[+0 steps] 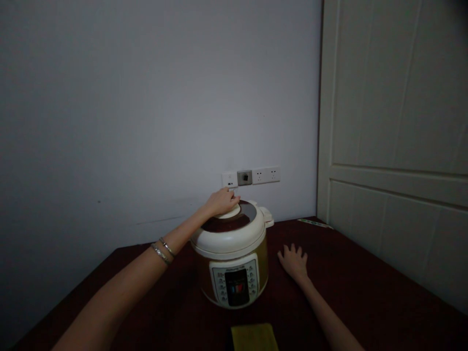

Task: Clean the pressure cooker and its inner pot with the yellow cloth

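Note:
A cream and brown electric pressure cooker [234, 253] stands on a dark red table [365, 282], its control panel facing me. My left hand [221, 201] reaches over the lid, fingers curled around the cream lid handle [231, 212]; two bangles sit on that wrist. My right hand [293, 261] lies flat on the table just right of the cooker, fingers spread, holding nothing.
A yellow cloth [254, 337] lies at the table's near edge in front of the cooker. A row of wall sockets [250, 176] is on the grey wall behind the cooker. A cream panelled door [395, 146] closes off the right side.

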The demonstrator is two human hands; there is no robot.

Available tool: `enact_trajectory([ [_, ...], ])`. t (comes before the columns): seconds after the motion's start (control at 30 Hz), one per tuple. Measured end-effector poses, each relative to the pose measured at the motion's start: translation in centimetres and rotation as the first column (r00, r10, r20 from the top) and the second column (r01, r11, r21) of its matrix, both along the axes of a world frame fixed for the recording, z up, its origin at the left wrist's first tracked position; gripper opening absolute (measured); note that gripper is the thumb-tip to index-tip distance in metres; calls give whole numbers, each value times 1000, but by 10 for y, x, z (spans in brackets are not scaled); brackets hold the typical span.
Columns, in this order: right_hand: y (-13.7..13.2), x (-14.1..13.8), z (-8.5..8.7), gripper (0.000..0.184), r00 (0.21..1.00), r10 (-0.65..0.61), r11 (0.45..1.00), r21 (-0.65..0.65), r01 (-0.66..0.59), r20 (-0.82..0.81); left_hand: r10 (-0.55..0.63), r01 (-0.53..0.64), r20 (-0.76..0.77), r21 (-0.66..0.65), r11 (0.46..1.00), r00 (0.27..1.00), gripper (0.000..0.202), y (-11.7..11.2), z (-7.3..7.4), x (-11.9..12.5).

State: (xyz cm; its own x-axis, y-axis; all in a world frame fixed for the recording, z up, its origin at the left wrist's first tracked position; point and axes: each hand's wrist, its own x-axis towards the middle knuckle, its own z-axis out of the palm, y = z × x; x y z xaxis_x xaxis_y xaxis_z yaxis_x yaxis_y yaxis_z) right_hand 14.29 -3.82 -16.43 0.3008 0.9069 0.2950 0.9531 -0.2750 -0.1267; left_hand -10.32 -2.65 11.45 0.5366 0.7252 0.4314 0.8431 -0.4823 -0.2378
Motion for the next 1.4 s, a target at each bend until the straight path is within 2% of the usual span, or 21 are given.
enact_trajectory([
  [0.7,3,2,-4,50,1000,5,998,-57,-7,-26,25,-25,17,-46,999,1000,54,0,2,0],
  [1.1,0,-1,1,49,1000,4,999,-48,-4,-9,29,-27,21,-101,995,999,53,3,5,-1],
  [1.4,-1,-2,1,48,1000,-2,1000,-27,2,-5,-17,19,12,-102,995,1000,51,4,7,-2],
])
